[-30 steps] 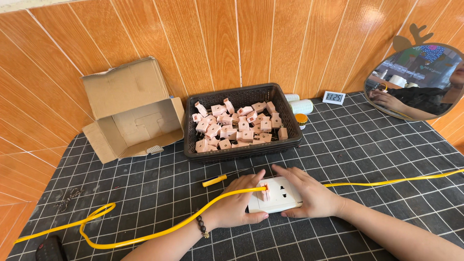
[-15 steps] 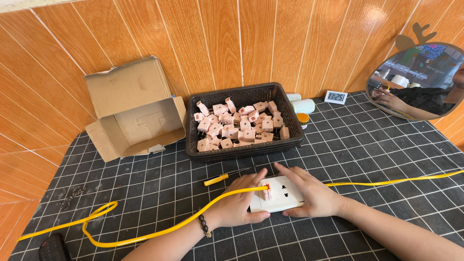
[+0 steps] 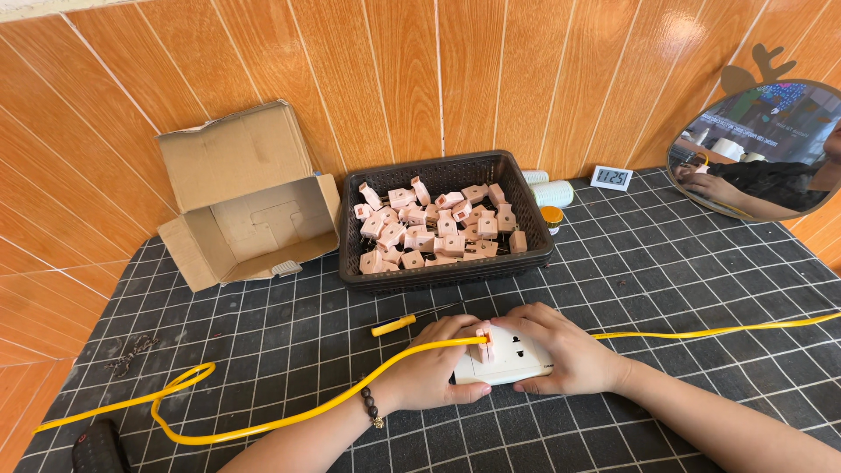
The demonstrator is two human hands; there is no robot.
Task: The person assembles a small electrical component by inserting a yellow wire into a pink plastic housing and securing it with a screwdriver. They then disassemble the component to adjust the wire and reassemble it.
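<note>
White socket block (image 3: 512, 361) is lying flat on the gridded worktop (image 3: 666, 263), near the front edge and about mid-width, long axis running left to right. It is pinned from both ends. The left hand (image 3: 434, 372) is curled against the block's left end, fingers closed, with a yellow cable (image 3: 263, 427) running over its thumb side toward a pink plug (image 3: 484, 343). The right hand (image 3: 565, 350) is laid over the block's back and right side, fingers bent down onto the top; the pink plug is pinched at its fingertips and is seated on the block's upper left face. Whether the pins are fully in cannot be told, since both hands cover it.

The plug lies between the two hands, directly at the right fingertips and just right of the left thumb. The cable is trailed off to the front left corner in a loop, and a second yellow run leaves toward the right edge.

Just behind the left hand a yellow-handled screwdriver (image 3: 394, 324) is lying loose. Further back a dark basket (image 3: 526, 258) of pink plugs is set, with an open cardboard box (image 3: 236, 201) at the back left.
</note>
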